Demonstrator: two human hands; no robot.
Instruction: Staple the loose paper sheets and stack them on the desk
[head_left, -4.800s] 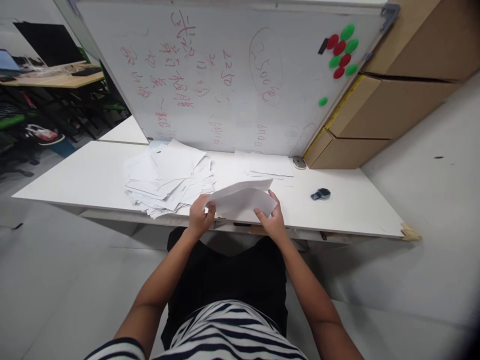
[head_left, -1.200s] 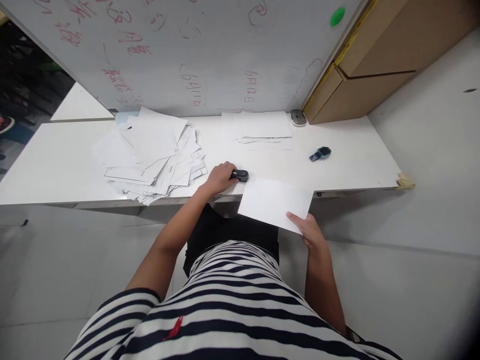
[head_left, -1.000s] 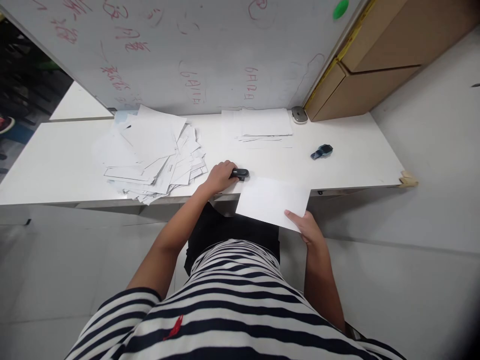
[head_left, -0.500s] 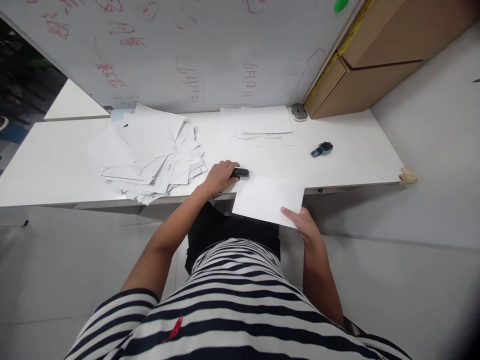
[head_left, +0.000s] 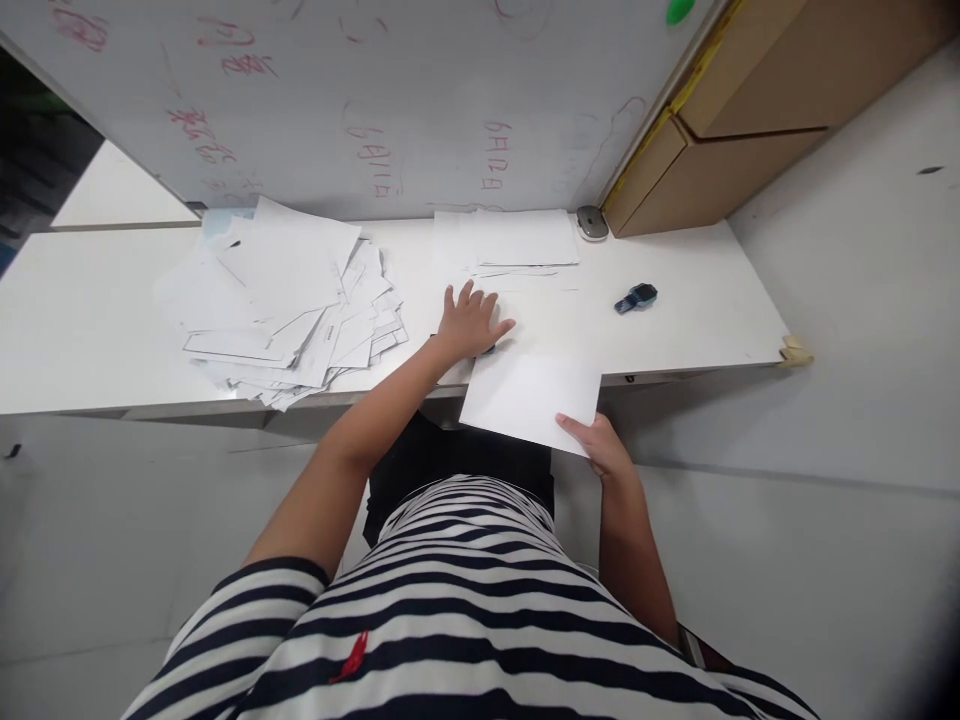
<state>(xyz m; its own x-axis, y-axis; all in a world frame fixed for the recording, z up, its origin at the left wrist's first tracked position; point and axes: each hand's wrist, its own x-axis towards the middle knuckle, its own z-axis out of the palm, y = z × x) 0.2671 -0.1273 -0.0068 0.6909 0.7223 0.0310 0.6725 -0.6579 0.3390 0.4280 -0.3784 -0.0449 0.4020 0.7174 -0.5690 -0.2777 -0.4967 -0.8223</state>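
My right hand [head_left: 606, 446] pinches the lower right corner of white paper [head_left: 529, 395], thumb on top and the other fingers beneath. The paper overhangs the front edge of the table; I cannot tell whether it is one sheet or more. My left hand [head_left: 469, 322] is open with fingers spread, palm down. It hovers over or rests on a black object that looks like a stapler [head_left: 489, 351], mostly hidden beneath it. Beyond the fingertips lies a neat stack of white paper [head_left: 526, 238].
A messy heap of papers [head_left: 289, 290] covers part of the white table [head_left: 90, 320] on the left. Toward the right lie a dark wristwatch [head_left: 637, 298] and a grey mouse-like device [head_left: 592, 224]. Behind stand a whiteboard [head_left: 420, 90] and cardboard boxes [head_left: 712, 180].
My left hand has loosened from the black stapler-like object, spreading its fingers and moving slightly forward and right over it. My right hand still holds the paper in nearly the same place.
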